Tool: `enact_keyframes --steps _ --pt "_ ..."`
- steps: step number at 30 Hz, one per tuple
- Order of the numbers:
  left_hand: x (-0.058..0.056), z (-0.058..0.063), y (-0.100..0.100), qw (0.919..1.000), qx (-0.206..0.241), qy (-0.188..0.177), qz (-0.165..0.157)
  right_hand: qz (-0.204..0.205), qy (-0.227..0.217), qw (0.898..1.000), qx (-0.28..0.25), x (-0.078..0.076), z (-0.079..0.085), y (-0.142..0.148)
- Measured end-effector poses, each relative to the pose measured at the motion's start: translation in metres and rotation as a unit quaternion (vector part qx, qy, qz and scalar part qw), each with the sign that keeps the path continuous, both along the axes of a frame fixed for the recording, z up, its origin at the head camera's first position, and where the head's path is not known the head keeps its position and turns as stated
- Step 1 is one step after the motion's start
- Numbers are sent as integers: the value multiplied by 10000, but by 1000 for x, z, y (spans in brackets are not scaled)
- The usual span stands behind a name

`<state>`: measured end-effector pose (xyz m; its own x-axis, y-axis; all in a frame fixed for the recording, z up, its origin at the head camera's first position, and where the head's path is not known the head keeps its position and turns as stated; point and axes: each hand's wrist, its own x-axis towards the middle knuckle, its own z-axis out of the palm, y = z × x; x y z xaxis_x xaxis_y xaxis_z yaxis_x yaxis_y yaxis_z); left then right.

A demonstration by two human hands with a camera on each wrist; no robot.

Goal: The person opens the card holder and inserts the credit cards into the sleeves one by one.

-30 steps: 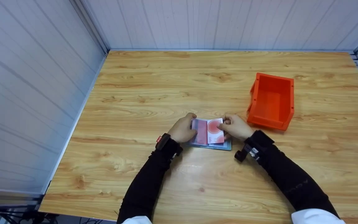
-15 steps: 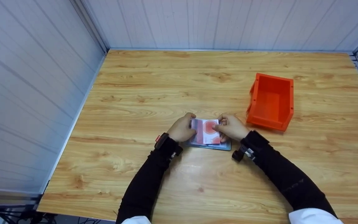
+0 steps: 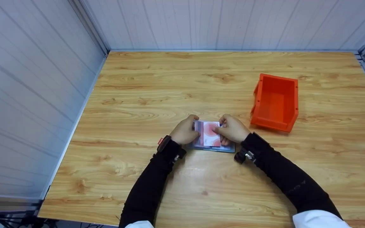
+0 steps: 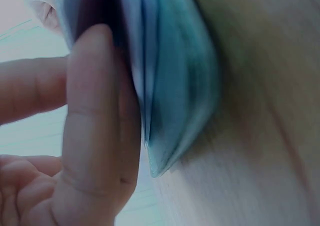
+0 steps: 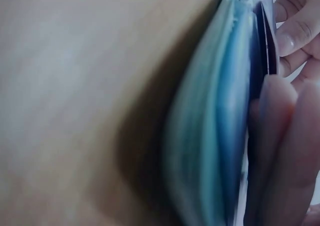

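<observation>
A teal-edged card holder (image 3: 228,148) with clear sleeve pages lies open on the table in the head view. My right hand (image 3: 235,130) pinches a white and pink card (image 3: 212,134) with a red circle, thumb on its face. Much of that card overlaps the clear page; its left edge seems to be inside the pocket. My left hand (image 3: 184,131) grips the left side of the page. In the left wrist view, a finger (image 4: 92,111) sits along the parted pages. The right wrist view shows the holder's thick layered edge (image 5: 200,141) beside my right fingers (image 5: 280,151).
An orange-red plastic bin (image 3: 275,103) stands right of and beyond the right hand. Pale panel walls border the wooden table (image 3: 157,85) at the back and left. Cables (image 3: 17,221) hang past the front left corner.
My right hand has moved left with the card, which now covers more of the sleeve page. The left hand stays in place on the page.
</observation>
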<state>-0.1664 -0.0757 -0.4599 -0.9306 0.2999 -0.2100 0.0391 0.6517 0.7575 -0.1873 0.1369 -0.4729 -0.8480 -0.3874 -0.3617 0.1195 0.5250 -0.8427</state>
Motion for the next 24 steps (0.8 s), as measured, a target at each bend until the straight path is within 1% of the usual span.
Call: enact_keyframes --steps 5,11,15,20,22,24 --pt "0 -1 0 10000 -42 68 13 71 52 10000 -45 1 -1 -6" --pt "-1 0 2 9998 -22 -132 124 125 -75 9998 -159 0 1 -7" --pt "-1 0 2 9998 -14 -151 155 75 -378 9990 -205 -1 5 -3" --pt "0 1 2 9999 -91 -44 135 3 -840 9957 -401 -2 7 -1" --pt "0 1 2 9999 -75 -22 122 -55 -924 9947 -441 -1 7 -2" --pt "0 1 3 9999 -38 -43 114 -94 -903 9949 -439 0 7 -4"
